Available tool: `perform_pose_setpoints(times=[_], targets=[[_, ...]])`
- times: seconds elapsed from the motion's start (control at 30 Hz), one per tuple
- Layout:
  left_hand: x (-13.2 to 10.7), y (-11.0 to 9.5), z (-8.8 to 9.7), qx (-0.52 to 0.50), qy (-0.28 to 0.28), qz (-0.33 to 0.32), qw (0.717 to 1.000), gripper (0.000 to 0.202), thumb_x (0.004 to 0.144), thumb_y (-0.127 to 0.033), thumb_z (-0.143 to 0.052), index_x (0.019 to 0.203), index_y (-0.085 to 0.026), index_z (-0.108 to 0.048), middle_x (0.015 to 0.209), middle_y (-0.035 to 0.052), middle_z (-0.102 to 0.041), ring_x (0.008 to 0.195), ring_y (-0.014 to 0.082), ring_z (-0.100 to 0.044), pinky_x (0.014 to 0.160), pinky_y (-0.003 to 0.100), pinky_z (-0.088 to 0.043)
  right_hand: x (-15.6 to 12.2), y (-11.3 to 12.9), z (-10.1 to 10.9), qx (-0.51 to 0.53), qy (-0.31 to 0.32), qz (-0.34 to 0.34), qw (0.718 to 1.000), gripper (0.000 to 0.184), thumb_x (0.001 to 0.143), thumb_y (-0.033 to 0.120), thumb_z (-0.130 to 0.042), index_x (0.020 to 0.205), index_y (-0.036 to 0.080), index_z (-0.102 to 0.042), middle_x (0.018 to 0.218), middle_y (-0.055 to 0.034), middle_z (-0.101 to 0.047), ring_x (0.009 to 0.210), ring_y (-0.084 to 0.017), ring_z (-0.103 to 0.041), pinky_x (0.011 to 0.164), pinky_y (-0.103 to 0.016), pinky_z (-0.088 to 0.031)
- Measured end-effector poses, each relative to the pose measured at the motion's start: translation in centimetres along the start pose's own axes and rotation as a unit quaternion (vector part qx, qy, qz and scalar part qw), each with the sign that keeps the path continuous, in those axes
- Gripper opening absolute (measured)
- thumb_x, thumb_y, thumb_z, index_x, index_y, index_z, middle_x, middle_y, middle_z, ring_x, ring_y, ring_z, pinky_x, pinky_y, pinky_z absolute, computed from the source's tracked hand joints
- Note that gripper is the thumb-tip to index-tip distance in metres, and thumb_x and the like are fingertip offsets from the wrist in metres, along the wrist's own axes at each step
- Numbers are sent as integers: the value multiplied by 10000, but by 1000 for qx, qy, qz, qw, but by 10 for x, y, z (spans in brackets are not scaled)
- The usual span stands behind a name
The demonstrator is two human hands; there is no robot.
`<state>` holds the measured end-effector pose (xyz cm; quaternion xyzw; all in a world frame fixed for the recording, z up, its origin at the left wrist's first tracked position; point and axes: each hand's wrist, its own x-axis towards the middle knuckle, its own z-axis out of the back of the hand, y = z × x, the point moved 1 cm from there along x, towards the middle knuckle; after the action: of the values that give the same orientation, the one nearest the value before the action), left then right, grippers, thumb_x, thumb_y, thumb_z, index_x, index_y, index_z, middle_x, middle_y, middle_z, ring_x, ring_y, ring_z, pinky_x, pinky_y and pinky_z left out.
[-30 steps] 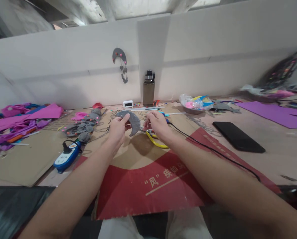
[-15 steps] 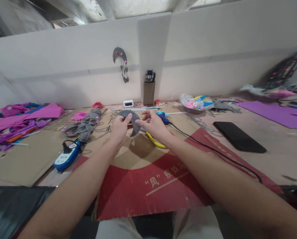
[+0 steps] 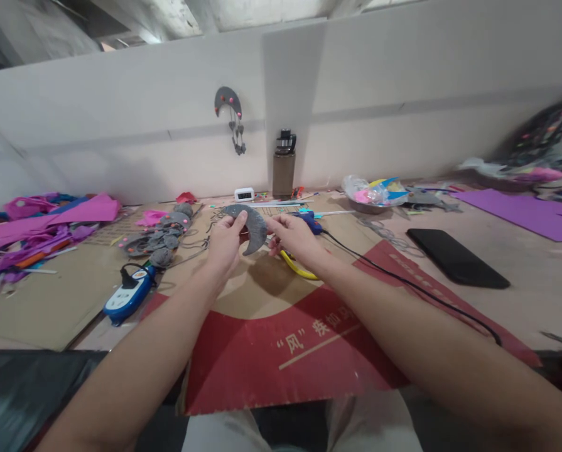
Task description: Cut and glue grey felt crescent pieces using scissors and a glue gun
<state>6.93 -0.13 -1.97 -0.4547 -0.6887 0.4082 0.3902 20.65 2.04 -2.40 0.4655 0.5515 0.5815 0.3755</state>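
A grey felt crescent moon [image 3: 257,233] is up in front of me, over the cardboard. My left hand [image 3: 226,242] grips its left side, thumb on the front face. At the crescent's right edge, my right hand [image 3: 294,237] has its thumb and fingers drawn together in a pinch; the fingertips are partly hidden. Beneath the right hand lies a yellow curved handle [image 3: 299,269], the rest of that tool covered. Just behind that hand is a blue glue gun [image 3: 311,221] with a black cord. The red and tan cardboard sheet [image 3: 243,358] spreads below both hands.
Grey felt pieces [image 3: 162,235] and a blue-white power strip [image 3: 129,295] lie left, beside a pile of pink and purple felt [image 3: 64,220]. Behind stand a bottle [image 3: 284,169] and small clock [image 3: 244,194]. A phone [image 3: 454,257] lies right. A finished crescent hanging [image 3: 228,103] is on the wall.
The crescent has turned slightly, showing more of its face. My right thumb has slid from its front face out to the right edge. The left hand keeps its grip.
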Motion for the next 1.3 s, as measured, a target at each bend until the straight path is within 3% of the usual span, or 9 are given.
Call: perform_pose_setpoints(times=[0.13, 0.3, 0.4, 0.53, 0.73, 0.93, 1.1, 1.17, 1.3], targets=[[-2, 0, -1, 2, 21, 1, 1000, 283, 708, -375, -734, 803, -131, -625, 722, 47, -698, 680, 162, -672, 690, 298, -526, -1, -3, 0, -41, 6, 18, 999, 125, 839, 171, -564, 717, 165, -537, 508, 43, -543, 425, -89, -551, 418, -200, -510], [-1, 2, 1, 41, 64, 9, 997, 288, 693, -355, -739, 827, -116, -652, 790, 72, -708, 691, 182, -675, 672, 316, -531, 2, -5, 1, -14, 3, 4, 1000, 171, 855, 122, -473, 712, 157, -559, 543, 21, -573, 464, -102, -583, 469, -238, -553], [0, 4, 3, 66, 72, -14, 995, 297, 694, -365, -734, 833, -114, -658, 817, 73, -709, 686, 178, -668, 676, 327, -541, 1, -3, 0, -35, 7, 22, 999, 142, 847, 150, -493, 743, 151, -590, 556, 13, -593, 465, -107, -592, 457, -227, -540], [-2, 5, 2, 99, 87, -52, 990, 293, 706, -388, -721, 813, -122, -659, 808, 62, -708, 671, 167, -656, 672, 329, -550, -2, -1, 1, -67, -2, 35, 997, 150, 777, 122, -529, 634, 153, -560, 491, 25, -564, 414, -103, -570, 429, -210, -516], [1, 4, 3, 56, 73, -25, 995, 319, 679, -386, -742, 846, -127, -662, 793, 61, -710, 687, 176, -668, 677, 321, -541, 0, -2, 0, -18, 11, 24, 999, 174, 719, 46, -460, 677, 153, -590, 543, 22, -605, 473, -98, -602, 499, -224, -562], [0, 3, 3, 68, 88, -31, 993, 311, 692, -393, -730, 843, -130, -661, 822, 65, -712, 658, 160, -653, 650, 306, -531, 0, -2, 0, -25, 3, 32, 999, 66, 766, 154, -549, 705, 155, -573, 526, 23, -594, 460, -111, -599, 465, -229, -550], [-2, 1, 0, 82, 96, -15, 992, 310, 680, -383, -728, 866, -141, -672, 828, 46, -711, 694, 157, -642, 648, 277, -507, 2, -1, 2, -19, 10, 9, 1000, 116, 754, 111, -476, 700, 154, -569, 571, 14, -591, 506, -109, -605, 514, -245, -564], [-2, 0, 0, 85, 89, -9, 992, 291, 677, -356, -723, 871, -144, -681, 822, 39, -709, 698, 155, -635, 662, 276, -497, 4, -3, 4, -26, -13, 4, 1000, 91, 753, 125, -483, 754, 160, -567, 626, 14, -587, 526, -106, -597, 499, -234, -545], [-2, 1, -1, 92, 110, -15, 990, 267, 679, -299, -716, 902, -153, -699, 864, 41, -710, 747, 155, -631, 736, 283, -480, 4, -4, 9, -104, -79, 116, 985, 116, 776, 263, -576, 862, 189, -558, 750, 5, -579, 621, -111, -564, 500, -212, -486]])
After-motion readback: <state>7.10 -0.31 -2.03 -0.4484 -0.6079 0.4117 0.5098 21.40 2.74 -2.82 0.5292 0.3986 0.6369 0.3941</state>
